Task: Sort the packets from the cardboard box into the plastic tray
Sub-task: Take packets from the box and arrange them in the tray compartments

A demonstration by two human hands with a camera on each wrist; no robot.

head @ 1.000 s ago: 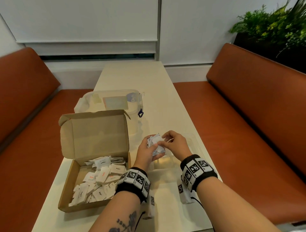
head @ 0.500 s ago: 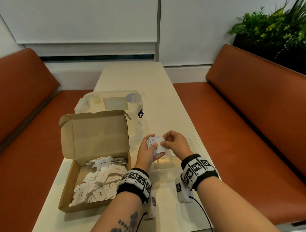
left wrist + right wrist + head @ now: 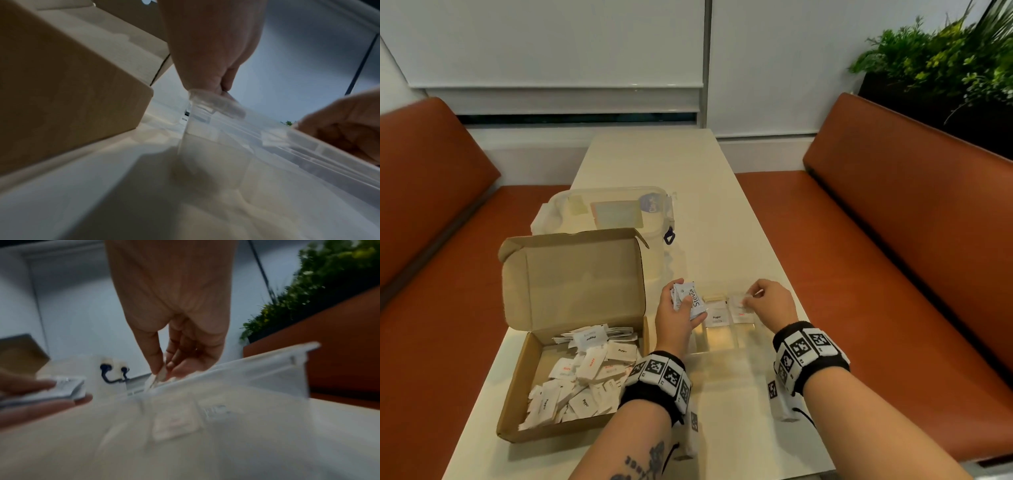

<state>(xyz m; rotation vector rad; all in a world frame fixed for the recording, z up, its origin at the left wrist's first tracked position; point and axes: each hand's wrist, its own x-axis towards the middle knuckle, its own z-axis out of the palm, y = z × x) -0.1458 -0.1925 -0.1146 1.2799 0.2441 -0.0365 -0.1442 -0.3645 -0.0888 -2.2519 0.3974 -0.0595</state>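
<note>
Packets (image 3: 714, 317): two flat in tray (image 3: 717, 344)

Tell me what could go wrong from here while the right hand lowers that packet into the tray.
The left hand grips a loose stack of packets over the clear tray; one could slip into the wrong compartment. The right hand pinches its packet right at the tray's rim, so it might catch there.

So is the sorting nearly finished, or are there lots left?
Lots left. Done: a Pepper packet sits in the plastic tray. In hand: the left hand holds a small stack; the right hand pinches one packet over the tray. The cardboard box is still heaped.
</note>
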